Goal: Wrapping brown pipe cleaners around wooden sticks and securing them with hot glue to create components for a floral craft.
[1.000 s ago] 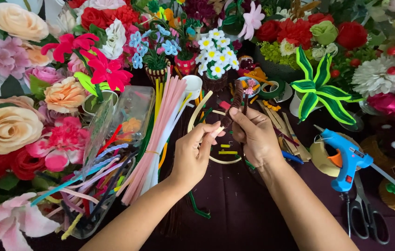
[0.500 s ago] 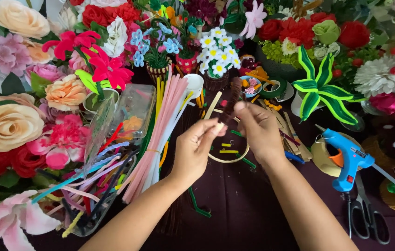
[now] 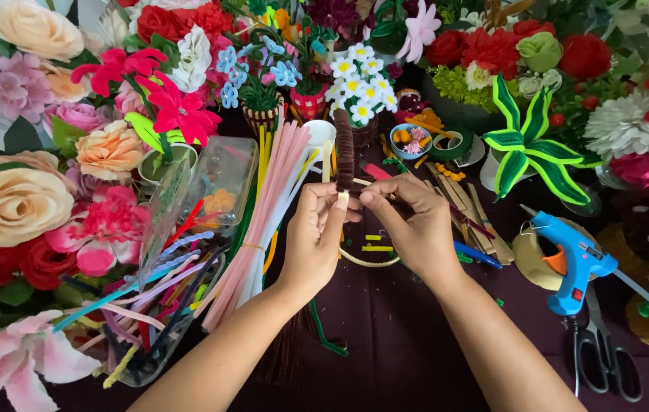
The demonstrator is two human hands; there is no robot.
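Note:
My left hand [image 3: 315, 235] pinches the lower end of a brown fuzzy pipe cleaner [image 3: 344, 149] wound into a thick upright roll on a pale stick. My right hand [image 3: 414, 221] meets it at the same spot, thumb and forefinger closed on the base of the roll. Both hands hover above a dark maroon table cloth [image 3: 393, 336]. Small yellow and green pipe cleaner offcuts [image 3: 376, 247] lie just under the hands.
A bundle of pink and yellow pipe cleaners [image 3: 267, 210] lies left of the hands beside clear plastic boxes [image 3: 187, 252] of mixed ones. A blue glue gun [image 3: 576, 259] and black scissors [image 3: 603, 358] sit at right. Handmade flowers [image 3: 15, 202] ring the table.
Both hands have risen slightly and turned the brown roll upright; it now stands vertical above the fingertips instead of leaning back among the clutter.

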